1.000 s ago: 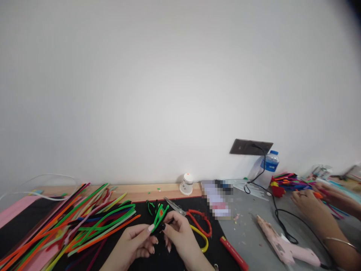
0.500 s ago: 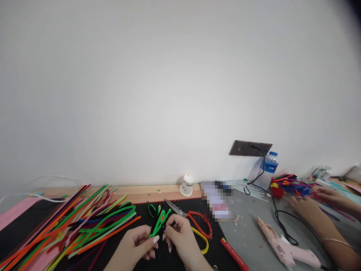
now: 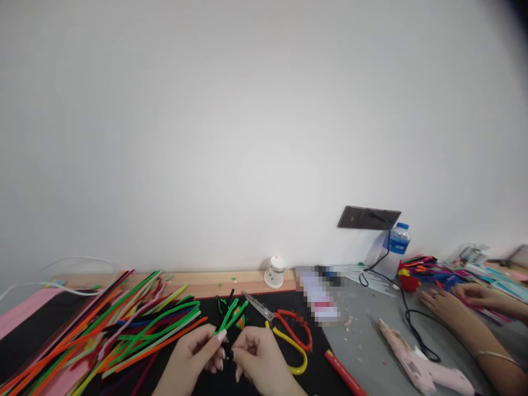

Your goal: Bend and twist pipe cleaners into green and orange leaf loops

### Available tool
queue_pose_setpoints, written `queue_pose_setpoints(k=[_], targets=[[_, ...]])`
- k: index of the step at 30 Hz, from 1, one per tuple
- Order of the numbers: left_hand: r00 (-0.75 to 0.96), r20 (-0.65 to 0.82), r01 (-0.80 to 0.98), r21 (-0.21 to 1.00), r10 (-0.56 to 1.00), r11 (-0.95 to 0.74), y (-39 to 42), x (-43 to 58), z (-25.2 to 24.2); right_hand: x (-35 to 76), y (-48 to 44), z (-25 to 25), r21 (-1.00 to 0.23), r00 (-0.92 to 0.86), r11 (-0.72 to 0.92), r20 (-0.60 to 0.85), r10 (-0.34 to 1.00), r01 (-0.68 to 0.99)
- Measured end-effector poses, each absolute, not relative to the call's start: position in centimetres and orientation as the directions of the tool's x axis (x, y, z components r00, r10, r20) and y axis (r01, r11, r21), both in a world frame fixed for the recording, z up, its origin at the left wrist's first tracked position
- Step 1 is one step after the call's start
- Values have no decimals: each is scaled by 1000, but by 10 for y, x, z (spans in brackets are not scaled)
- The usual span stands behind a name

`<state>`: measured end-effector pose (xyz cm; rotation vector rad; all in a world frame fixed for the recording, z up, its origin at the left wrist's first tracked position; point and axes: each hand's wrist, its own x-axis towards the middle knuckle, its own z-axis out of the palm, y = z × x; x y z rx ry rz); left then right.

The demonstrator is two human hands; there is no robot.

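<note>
My left hand (image 3: pixel 202 352) is closed in a pinch on green pipe cleaners (image 3: pixel 234 316), whose ends splay upward, with a black piece among them. Just beside it, my right hand (image 3: pixel 256 355) has thumb and forefinger pressed together; what lies between them, if anything, is too dark to make out against the black mat. Behind the fingers lies a small green, black and orange piece (image 3: pixel 240 318). Scissors (image 3: pixel 268 315) with one red and one yellow handle rest just beyond my right hand.
A pile of coloured pipe cleaners (image 3: pixel 152 330) spreads at left. A white paper cup (image 3: pixel 274 272) stands upside down by the wall. On the right are a red tube-like stick (image 3: pixel 344 373), a pink glue gun (image 3: pixel 421 360), a black cord (image 3: pixel 406 300), a water bottle (image 3: pixel 396 247) and another person's hands (image 3: pixel 445 308).
The green pipe cleaners have shifted slightly left and spread apart in my left hand. My right hand has turned and moved a little down. The other person's hands have moved slightly.
</note>
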<state>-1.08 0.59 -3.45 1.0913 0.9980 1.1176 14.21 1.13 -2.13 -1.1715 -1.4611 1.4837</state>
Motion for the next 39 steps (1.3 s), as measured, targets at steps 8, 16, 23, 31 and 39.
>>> queue_pose_setpoints(k=[8, 16, 23, 31, 39], targets=[[201, -105, -179, 974, 974, 142, 9, -10, -35, 149, 22, -19, -959, -243, -114, -50, 969, -258], [233, -107, -23, 993, 967, 116, 5, -6, -27, 148, 21, -14, -969, -237, -73, -15, 971, -236], [186, -53, 84, 996, 981, 38, 3, -8, -26, 151, 19, -17, -999, -206, 19, 27, 978, -44], [35, -154, -31, 987, 987, 155, 7, -12, -30, 153, 9, 0, -917, -134, 291, 263, 955, 274], [11, -310, -182, 934, 951, 307, 7, -9, -21, 153, 19, -17, -969, -155, 156, 127, 980, 190]])
